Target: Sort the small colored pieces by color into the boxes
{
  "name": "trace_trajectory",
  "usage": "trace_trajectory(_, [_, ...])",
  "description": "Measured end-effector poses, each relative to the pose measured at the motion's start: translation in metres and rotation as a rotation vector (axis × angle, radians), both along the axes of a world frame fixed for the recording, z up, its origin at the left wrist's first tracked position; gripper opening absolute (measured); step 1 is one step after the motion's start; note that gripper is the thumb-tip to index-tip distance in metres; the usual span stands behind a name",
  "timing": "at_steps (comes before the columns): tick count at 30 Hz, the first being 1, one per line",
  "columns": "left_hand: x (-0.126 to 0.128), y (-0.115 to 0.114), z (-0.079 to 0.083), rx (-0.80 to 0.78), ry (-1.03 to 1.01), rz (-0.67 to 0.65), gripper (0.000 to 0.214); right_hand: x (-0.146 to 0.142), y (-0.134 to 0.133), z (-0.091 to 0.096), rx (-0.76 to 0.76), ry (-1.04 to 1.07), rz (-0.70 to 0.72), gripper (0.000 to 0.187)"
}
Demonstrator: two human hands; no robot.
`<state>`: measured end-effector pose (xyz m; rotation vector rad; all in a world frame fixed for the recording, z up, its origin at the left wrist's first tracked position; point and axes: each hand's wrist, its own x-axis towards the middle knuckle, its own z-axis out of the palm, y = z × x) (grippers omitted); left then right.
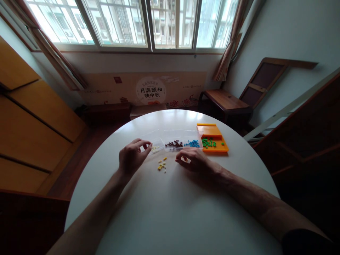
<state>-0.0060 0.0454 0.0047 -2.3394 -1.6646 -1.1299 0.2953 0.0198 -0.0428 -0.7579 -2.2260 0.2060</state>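
Observation:
My left hand [132, 156] is closed in a pinch at the left end of a clear plastic box [170, 134] with compartments. Any piece at its fingertips is too small to make out. Pale yellow building bricks [155, 148] lie in the compartment beside those fingers. Dark brown bricks [174, 144] fill the middle one, blue bricks [192, 143] the right one. In front of the blue bricks, my right hand [195, 160] is low over the table, thumb and fingers curled together; what they hold is unclear. Loose yellow and white bricks [161, 166] are scattered between both hands.
An orange tray [224, 150] with green bricks [208, 142] stands against the box's right end. Everything rests on a round white table [170, 212]. Beyond it are a wooden chair [225, 99] on the right and a low wall under the window.

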Motion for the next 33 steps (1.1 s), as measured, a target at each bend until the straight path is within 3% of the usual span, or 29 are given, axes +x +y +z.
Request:
trace_trajectory(6, [-0.005, 0.001, 0.001, 0.026, 0.044, -0.007, 0.017, 0.000, 0.000, -0.002, 0.009, -0.025, 0.025, 0.014])
trace_trajectory(12, [-0.014, 0.003, 0.005, -0.077, 0.142, -0.444, 0.019, 0.000, 0.000, -0.001, 0.005, -0.030, 0.015, 0.016])
trace_trajectory(18, [-0.014, 0.002, -0.003, -0.128, 0.213, -0.594, 0.013, 0.001, -0.001, 0.001, 0.022, -0.034, 0.027, 0.009])
trace_trajectory(29, [-0.010, 0.002, -0.004, -0.123, 0.335, -0.598, 0.016, 0.001, 0.000, 0.002, 0.043, -0.064, 0.024, 0.009])
trace_trajectory(33, [-0.010, 0.002, -0.001, -0.032, 0.295, -0.417, 0.018, 0.001, -0.001, 0.002, 0.029, -0.061, 0.026, 0.009])
